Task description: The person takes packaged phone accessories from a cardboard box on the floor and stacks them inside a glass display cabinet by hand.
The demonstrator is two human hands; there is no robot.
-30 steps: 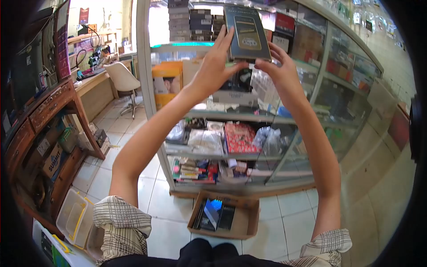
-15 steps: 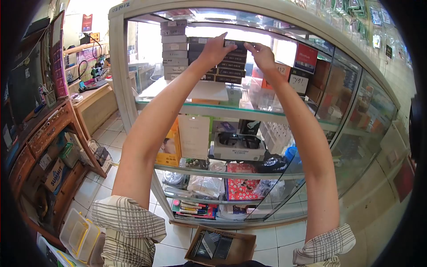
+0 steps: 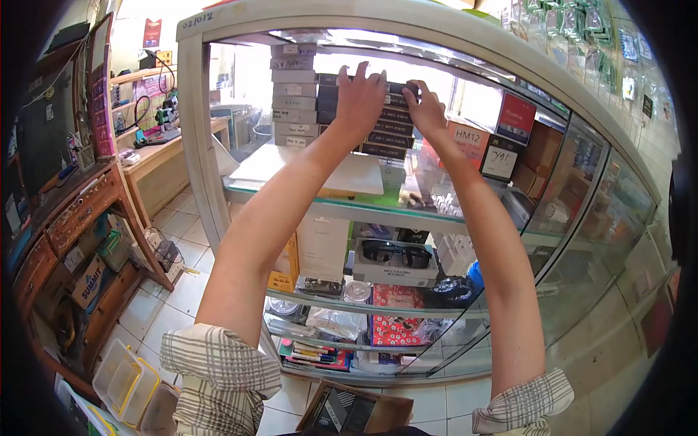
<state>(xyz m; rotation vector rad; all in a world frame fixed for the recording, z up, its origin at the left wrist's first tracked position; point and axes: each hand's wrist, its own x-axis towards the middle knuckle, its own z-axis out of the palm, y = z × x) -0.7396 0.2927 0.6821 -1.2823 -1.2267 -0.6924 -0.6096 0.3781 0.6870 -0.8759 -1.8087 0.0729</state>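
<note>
Inside the glass display case, a stack of slim black boxes (image 3: 387, 139) stands on the upper shelf, with small labels on their ends. My left hand (image 3: 359, 102) lies against the upper front of this stack, its fingers spread and reaching over the top. At the stack's upper right corner, my right hand (image 3: 427, 109) has its thumb and fingers closed on the end of the top black box (image 3: 396, 88). Just left of the black stack rises a column of grey-white boxes (image 3: 294, 102) with handwritten ends. The far sides of the boxes are hidden.
A flat white box (image 3: 273, 168) lies on the glass shelf (image 3: 334, 203). An orange HM12 box (image 3: 467, 145) and a red box (image 3: 516, 116) stand to the right. Sunglasses (image 3: 396, 254) sit lower down. A cardboard box (image 3: 392, 416) holding dark packages is on the floor.
My left hand has turned so its fingers spread upward over the stack. My right hand stays at the stack's right corner. The view has shifted slightly.
</note>
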